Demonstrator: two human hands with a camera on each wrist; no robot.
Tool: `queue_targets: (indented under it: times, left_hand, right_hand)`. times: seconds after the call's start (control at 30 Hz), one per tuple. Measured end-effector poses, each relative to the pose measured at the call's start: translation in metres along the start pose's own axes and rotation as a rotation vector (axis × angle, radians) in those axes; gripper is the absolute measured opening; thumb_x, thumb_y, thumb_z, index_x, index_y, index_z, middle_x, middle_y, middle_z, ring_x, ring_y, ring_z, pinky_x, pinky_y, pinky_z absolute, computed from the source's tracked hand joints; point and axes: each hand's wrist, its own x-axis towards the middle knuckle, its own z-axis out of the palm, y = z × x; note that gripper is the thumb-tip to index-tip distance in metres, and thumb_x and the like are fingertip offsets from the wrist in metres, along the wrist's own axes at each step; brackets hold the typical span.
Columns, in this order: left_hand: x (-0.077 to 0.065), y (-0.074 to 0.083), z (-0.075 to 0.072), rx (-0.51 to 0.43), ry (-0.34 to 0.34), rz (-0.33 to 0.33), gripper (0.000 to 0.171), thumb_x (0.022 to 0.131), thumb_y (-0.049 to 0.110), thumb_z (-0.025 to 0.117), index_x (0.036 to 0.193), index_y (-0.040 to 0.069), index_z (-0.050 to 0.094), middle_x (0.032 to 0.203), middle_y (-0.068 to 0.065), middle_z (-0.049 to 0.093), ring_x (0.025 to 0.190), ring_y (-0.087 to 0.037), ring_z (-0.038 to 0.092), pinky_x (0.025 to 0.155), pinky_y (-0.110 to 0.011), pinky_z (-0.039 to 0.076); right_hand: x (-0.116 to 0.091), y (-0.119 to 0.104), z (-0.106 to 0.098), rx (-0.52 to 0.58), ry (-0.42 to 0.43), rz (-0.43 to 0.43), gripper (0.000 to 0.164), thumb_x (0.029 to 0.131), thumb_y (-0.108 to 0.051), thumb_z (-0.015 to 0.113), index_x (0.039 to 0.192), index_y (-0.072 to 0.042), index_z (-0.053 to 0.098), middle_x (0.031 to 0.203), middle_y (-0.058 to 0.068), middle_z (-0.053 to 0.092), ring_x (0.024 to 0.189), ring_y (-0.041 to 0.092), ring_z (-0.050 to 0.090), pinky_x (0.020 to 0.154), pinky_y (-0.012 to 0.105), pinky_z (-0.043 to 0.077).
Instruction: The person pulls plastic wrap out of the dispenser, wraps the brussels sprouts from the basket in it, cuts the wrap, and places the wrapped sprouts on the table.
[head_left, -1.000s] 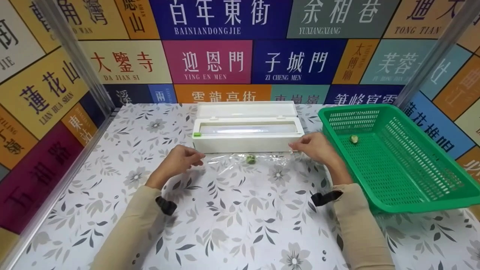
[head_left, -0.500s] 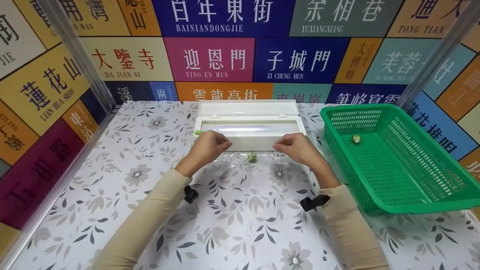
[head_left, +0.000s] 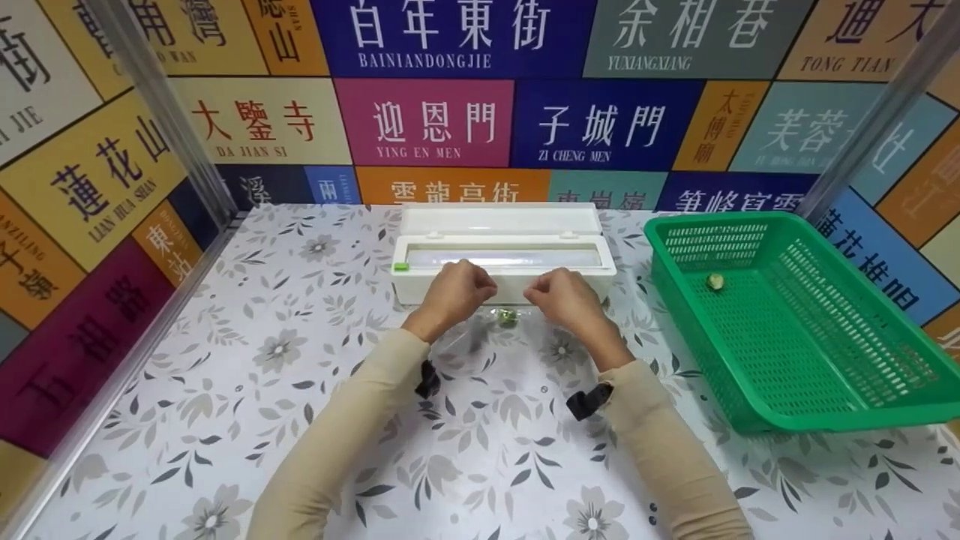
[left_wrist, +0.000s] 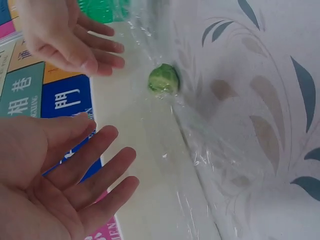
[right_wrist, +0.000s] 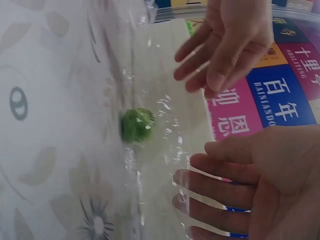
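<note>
A Brussels sprout (head_left: 507, 318) lies with clear cling film (left_wrist: 200, 150) around it, in front of the white cling film dispenser (head_left: 517, 287). In the head view, my left hand (head_left: 459, 291) is to the left of the sprout, over the dispenser's front. To its right my right hand (head_left: 562, 294) faces it, with a small gap between the two. The wrist views show the fingers of both hands spread and loosely bent, with nothing gripped. The right fingertips (right_wrist: 182, 200) overlap the film's edge in the right wrist view.
The dispenser's lid (head_left: 499, 220) is raised at the back, with a film roll (head_left: 517, 257) inside. On the right stands a green plastic basket (head_left: 750, 375) holding another sprout (head_left: 715, 282). A sign-covered wall (head_left: 435, 124) rises behind the floral tablecloth (head_left: 277, 420).
Both hands have moved inward from the film's left and right ends and now face each other closely above the sprout. The sprout, dispenser and basket stay in place.
</note>
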Motion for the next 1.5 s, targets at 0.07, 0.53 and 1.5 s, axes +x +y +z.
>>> queue_targets:
  times: [0.07, 0.53, 1.5]
  left_hand:
    - [0.003, 0.001, 0.006, 0.006, -0.004, -0.004, 0.011, 0.090, 0.007, 0.072, 0.097, 0.003, 0.079, 0.098, -0.012, 0.079, 0.092, -0.026, 0.075, 0.086, -0.036, 0.061]
    - [0.000, -0.012, 0.030, 0.012, -0.144, -0.010, 0.016, 0.083, -0.001, 0.076, 0.098, 0.001, 0.078, 0.099, -0.015, 0.078, 0.096, -0.030, 0.072, 0.094, -0.038, 0.058]
    - [-0.001, -0.009, 0.050, 0.205, -0.022, 0.086, 0.017, 0.082, -0.004, 0.070, 0.096, 0.000, 0.079, 0.105, -0.015, 0.077, 0.104, -0.032, 0.071, 0.097, -0.039, 0.057]
  right_hand:
    - [0.001, 0.000, 0.005, 0.015, 0.006, -0.005, 0.023, 0.098, -0.026, 0.065, 0.099, -0.007, 0.078, 0.097, 0.009, 0.076, 0.078, 0.019, 0.061, 0.067, 0.028, 0.046]
    - [0.007, 0.008, 0.027, 0.153, -0.050, 0.005, 0.026, 0.083, -0.008, 0.080, 0.107, -0.003, 0.073, 0.109, 0.015, 0.076, 0.105, 0.030, 0.070, 0.097, 0.041, 0.055]
    - [0.005, 0.012, 0.039, -0.048, -0.028, -0.068, 0.024, 0.077, -0.010, 0.080, 0.100, -0.005, 0.074, 0.096, 0.011, 0.076, 0.087, 0.026, 0.067, 0.079, 0.039, 0.056]
